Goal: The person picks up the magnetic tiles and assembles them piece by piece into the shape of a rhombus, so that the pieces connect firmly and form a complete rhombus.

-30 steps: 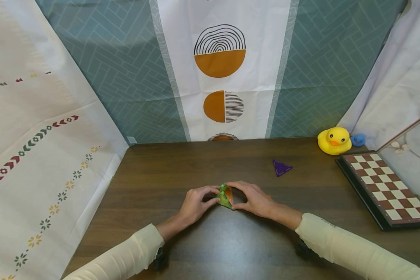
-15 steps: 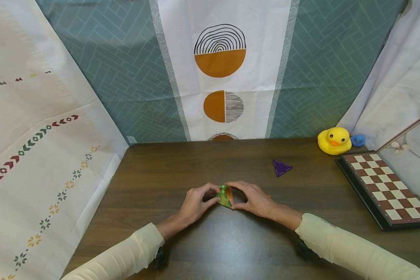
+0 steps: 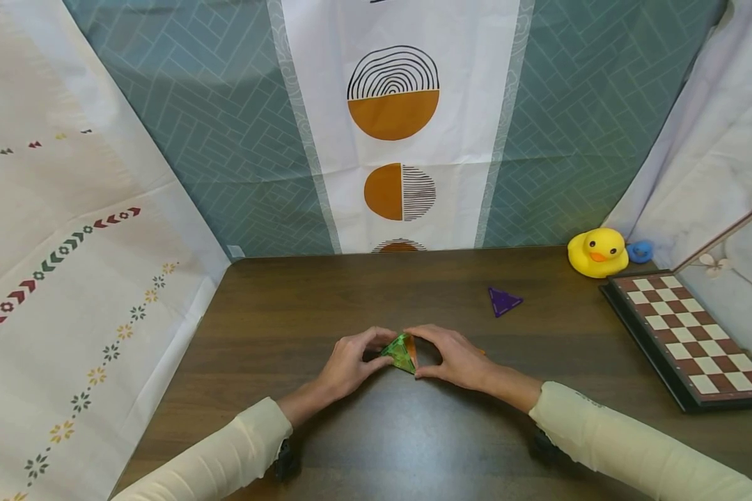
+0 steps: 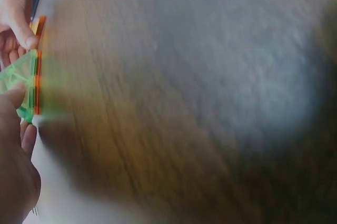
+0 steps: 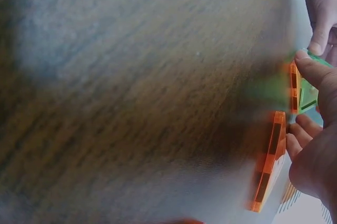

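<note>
Left hand (image 3: 349,360) pinches a green tile (image 3: 399,355); right hand (image 3: 459,356) pinches the touching orange tile (image 3: 411,347). Aligning seems underway; next calls for steadiness.

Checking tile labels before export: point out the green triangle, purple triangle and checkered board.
Green triangle (image 3: 399,355): head view, middle of its visible face.
Purple triangle (image 3: 504,302): head view, middle of its upper face.
Checkered board (image 3: 691,334): head view, mid checkered surface.
</note>
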`<state>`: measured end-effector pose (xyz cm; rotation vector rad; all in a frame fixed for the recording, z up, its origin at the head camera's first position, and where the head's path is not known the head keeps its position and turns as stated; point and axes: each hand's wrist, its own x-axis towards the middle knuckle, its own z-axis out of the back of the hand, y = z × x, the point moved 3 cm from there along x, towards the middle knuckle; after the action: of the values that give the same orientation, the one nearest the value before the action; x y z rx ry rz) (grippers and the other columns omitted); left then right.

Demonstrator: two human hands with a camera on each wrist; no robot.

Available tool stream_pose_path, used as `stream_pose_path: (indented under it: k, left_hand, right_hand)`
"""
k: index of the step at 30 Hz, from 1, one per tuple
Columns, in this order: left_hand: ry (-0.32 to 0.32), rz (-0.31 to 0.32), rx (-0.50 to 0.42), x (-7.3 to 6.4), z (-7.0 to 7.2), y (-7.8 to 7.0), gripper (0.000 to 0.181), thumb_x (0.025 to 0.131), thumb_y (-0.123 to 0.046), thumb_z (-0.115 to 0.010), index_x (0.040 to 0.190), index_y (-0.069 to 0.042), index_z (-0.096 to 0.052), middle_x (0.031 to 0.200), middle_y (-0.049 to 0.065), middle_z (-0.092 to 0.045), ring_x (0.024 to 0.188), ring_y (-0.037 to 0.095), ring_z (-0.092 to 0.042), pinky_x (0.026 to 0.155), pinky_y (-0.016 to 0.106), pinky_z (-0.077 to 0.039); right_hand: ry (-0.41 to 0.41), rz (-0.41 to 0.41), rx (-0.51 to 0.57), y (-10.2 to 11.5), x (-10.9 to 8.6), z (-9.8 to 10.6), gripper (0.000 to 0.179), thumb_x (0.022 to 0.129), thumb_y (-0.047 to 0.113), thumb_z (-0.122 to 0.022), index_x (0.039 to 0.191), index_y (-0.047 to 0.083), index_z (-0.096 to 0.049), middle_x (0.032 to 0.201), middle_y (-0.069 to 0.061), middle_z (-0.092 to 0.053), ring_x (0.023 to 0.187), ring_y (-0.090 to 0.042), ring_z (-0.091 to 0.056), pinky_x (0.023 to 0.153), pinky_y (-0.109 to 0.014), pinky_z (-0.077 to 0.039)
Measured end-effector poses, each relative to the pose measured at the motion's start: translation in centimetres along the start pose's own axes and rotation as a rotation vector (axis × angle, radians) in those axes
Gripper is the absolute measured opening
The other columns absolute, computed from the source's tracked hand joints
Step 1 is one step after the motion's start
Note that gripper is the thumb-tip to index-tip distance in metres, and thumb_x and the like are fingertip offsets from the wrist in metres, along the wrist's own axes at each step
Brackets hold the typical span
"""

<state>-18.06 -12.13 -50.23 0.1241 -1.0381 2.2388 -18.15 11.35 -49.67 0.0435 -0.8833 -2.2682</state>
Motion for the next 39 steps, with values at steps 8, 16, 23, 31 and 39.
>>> stream_pose_path:
  k: [8, 16, 23, 31, 39]
  left_hand:
    - [0.088, 0.006, 0.086, -0.1, 0.3, 0.7, 0.054, 0.093, -0.02, -0.085, 0.143, -0.011, -0.066, 0.136, 0.003, -0.071, 0.107, 0.015, -0.072, 0.09, 0.031, -0.06]
    - [0.085, -0.023, 0.122, -0.2, 0.4, 1.0, 0.049, 0.092, -0.02, -0.086, 0.138, -0.014, -0.071, 0.125, 0.001, -0.075, 0.099, 0.011, -0.069, 0.084, 0.028, -0.06]
    - [0.087, -0.013, 0.1, -0.1, 0.3, 1.2, 0.046, 0.091, -0.019, -0.086, 0.135, -0.014, -0.073, 0.117, -0.001, -0.076, 0.097, 0.009, -0.069, 0.083, 0.027, -0.059]
    - [0.087, -0.042, 0.074, -0.1, 0.5, 1.2, 0.049, 0.09, -0.017, -0.088, 0.136, -0.012, -0.073, 0.115, 0.001, -0.077, 0.095, 0.012, -0.071, 0.082, 0.028, -0.06]
    - [0.089, -0.014, 0.085, -0.4, 0.9, 1.4, 0.042, 0.091, -0.013, -0.086, 0.132, -0.013, -0.076, 0.113, 0.0, -0.077, 0.094, 0.01, -0.071, 0.081, 0.027, -0.06]
  right_hand:
    - [0.038, -0.039, -0.014, 0.1, -0.1, 0.0, 0.081, 0.088, 0.023, -0.091, 0.155, 0.0, -0.052, 0.151, -0.019, -0.058, 0.137, -0.037, -0.058, 0.109, -0.053, -0.05]
    - [0.022, -0.051, -0.015, -0.1, 0.0, -0.1, 0.074, 0.09, 0.021, -0.089, 0.152, 0.001, -0.056, 0.148, -0.017, -0.062, 0.135, -0.036, -0.06, 0.108, -0.052, -0.051]
    - [-0.003, -0.063, -0.021, 0.1, 0.0, -0.1, 0.072, 0.086, 0.021, -0.091, 0.148, 0.001, -0.06, 0.143, -0.016, -0.066, 0.13, -0.034, -0.064, 0.104, -0.051, -0.054]
    - [-0.009, -0.064, -0.031, 0.3, 0.0, 0.0, 0.072, 0.085, 0.02, -0.092, 0.147, 0.0, -0.061, 0.143, -0.016, -0.066, 0.131, -0.034, -0.064, 0.105, -0.051, -0.053]
    - [-0.048, -0.069, -0.036, 0.4, -0.3, 0.3, 0.066, 0.084, 0.019, -0.092, 0.142, 0.001, -0.065, 0.14, -0.016, -0.068, 0.128, -0.036, -0.065, 0.104, -0.051, -0.054]
